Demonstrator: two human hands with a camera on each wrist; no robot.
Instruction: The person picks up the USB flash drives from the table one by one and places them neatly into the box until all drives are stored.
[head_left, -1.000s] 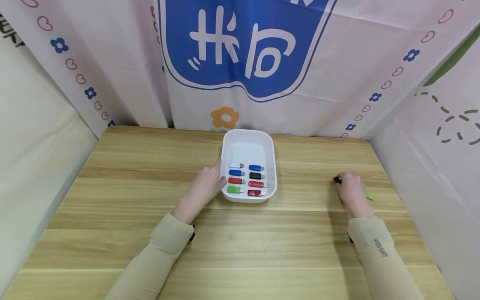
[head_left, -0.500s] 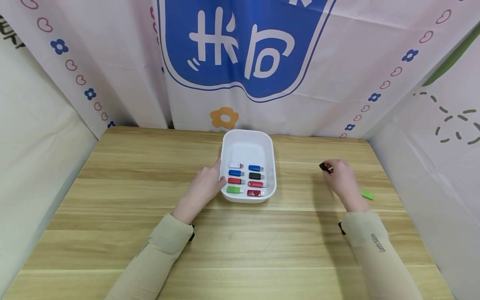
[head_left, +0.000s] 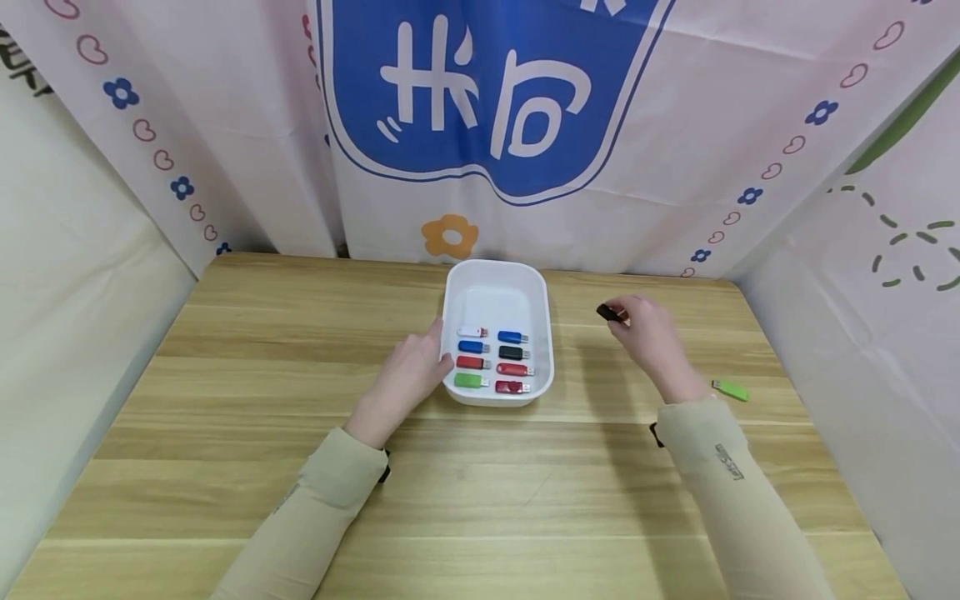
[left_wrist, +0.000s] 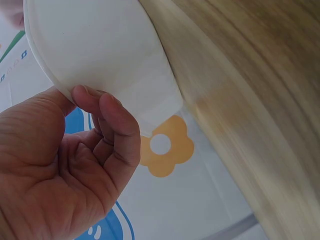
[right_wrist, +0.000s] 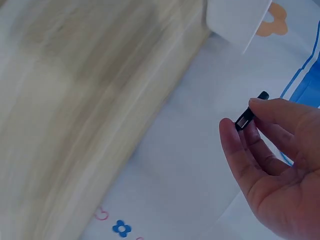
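Note:
My left hand (head_left: 407,368) pinches the left rim of a white plastic tray (head_left: 497,298). In the left wrist view, thumb and curled fingers (left_wrist: 119,116) meet at the edge. Inside the tray, USB flash drives lie in two columns: white (head_left: 471,332), blue (head_left: 471,346), red (head_left: 471,362) and green (head_left: 468,380) at left; blue (head_left: 511,337), black (head_left: 512,352) and two red (head_left: 513,368) at right. Right of the tray, my right hand (head_left: 648,335) holds a black USB flash drive (head_left: 608,313) above the table. The right wrist view shows this drive (right_wrist: 245,119) between thumb and fingertips.
A green USB flash drive (head_left: 730,390) lies on the wooden table (head_left: 465,492) at the right. Behind the table hangs a printed white cloth (head_left: 390,208); another white cloth (head_left: 862,333) borders the right side.
The right hand has lifted the black flash drive off the table and carried it left toward the tray. The green drive on the table is now uncovered. The left hand stays on the rim.

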